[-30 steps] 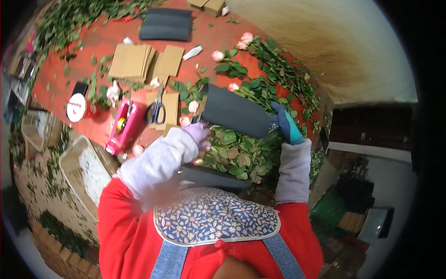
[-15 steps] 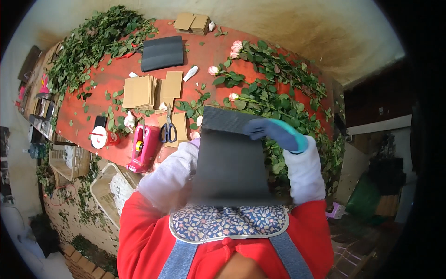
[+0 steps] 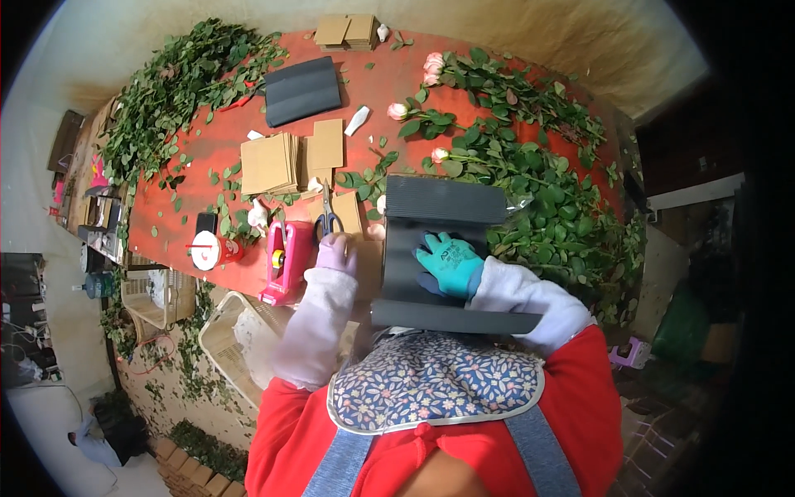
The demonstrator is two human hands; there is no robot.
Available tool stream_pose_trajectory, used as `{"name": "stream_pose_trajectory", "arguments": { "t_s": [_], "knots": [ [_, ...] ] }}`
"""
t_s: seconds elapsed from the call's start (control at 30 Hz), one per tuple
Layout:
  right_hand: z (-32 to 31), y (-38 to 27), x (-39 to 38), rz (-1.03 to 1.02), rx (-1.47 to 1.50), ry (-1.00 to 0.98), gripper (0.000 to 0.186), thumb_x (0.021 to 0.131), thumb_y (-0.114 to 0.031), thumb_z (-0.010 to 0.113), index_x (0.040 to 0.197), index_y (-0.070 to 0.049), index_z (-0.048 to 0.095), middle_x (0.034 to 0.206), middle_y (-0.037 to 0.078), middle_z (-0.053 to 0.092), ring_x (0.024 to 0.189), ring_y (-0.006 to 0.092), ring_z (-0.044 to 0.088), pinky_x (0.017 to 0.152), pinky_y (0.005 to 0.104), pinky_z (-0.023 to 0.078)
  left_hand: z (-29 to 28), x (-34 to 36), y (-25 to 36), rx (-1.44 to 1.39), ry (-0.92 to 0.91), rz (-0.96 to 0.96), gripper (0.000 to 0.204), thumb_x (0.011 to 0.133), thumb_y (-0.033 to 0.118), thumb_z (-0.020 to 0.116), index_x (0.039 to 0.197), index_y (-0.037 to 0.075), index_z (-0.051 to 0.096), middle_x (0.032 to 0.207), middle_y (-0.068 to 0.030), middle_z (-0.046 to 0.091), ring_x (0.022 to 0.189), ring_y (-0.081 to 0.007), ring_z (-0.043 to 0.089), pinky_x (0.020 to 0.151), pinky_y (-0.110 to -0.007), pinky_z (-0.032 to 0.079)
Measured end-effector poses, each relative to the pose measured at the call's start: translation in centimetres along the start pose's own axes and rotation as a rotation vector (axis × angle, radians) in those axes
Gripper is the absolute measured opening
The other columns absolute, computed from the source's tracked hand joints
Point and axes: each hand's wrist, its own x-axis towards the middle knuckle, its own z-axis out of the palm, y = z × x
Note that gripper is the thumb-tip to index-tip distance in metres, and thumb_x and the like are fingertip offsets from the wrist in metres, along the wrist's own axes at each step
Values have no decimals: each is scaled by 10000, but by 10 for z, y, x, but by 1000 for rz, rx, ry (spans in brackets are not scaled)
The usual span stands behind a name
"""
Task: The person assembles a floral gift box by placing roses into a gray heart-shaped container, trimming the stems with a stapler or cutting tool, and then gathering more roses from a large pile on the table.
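A black corrugated sheet (image 3: 402, 257) lies in front of me, its far end a ridged strip and its near edge curled up by my apron. My right hand (image 3: 451, 263), in a teal glove, rests on the sheet with its fingers spread. My left hand (image 3: 336, 255), in a lilac glove, is at the handles of the scissors (image 3: 327, 207); its fingertips are partly hidden, so a grip cannot be made out. Under the scissors is a cardboard piece (image 3: 348, 217). A pink tape dispenser (image 3: 286, 261) stands left of that hand.
Leafy pink roses (image 3: 530, 186) cover the table's right side; a heap of foliage (image 3: 178, 95) fills the far left. Cardboard pieces (image 3: 269, 164), a folded black sheet (image 3: 303, 91), a lidded cup (image 3: 207, 250) and a phone (image 3: 206, 222) are on the red table. A basket (image 3: 228, 344) stands below its edge.
My right hand has come from the sheet's far corner down onto its middle. My left hand has emerged from beside the sheet to the scissors. The sheet now lies lower, its near edge curled.
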Motion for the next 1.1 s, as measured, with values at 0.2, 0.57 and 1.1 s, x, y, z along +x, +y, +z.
{"name": "stream_pose_trajectory", "arguments": {
  "t_s": [0.2, 0.57, 1.1],
  "knots": [
    [12, -9, 2, 19, -82, 70, 518, 826, -346, 629, 1247, -60, 534, 1321, 242, 476, 1125, 419, 512, 832, 505, 501, -29, 77, 76, 400, -495, -623, 716, 780, 353, 798, 1299, 47, 412, 1151, -212, 567, 1098, -369, 576, 903, -420, 517],
    [5, -13, 3, 86, -138, -11, 573, 828, -405, 638, 1287, -80, 529, 1352, 212, 477, 1153, 392, 500, 823, 497, 502, -30, -33, 47, 406, -258, -390, 634, 836, 262, 695, 1352, 22, 415, 1195, -231, 556, 1100, -414, 555, 936, -434, 470],
    [5, -10, -35, 22, -243, 124, 338, 801, -274, 603, 1061, -59, 625, 1190, 146, 567, 1073, 318, 547, 813, 442, 461, 40, 18, 74, -457, -631, -668, 435, 917, 317, 621, 1176, -32, 599, 988, -204, 684, 926, -296, 665, 834, -367, 507]
  ]
}}
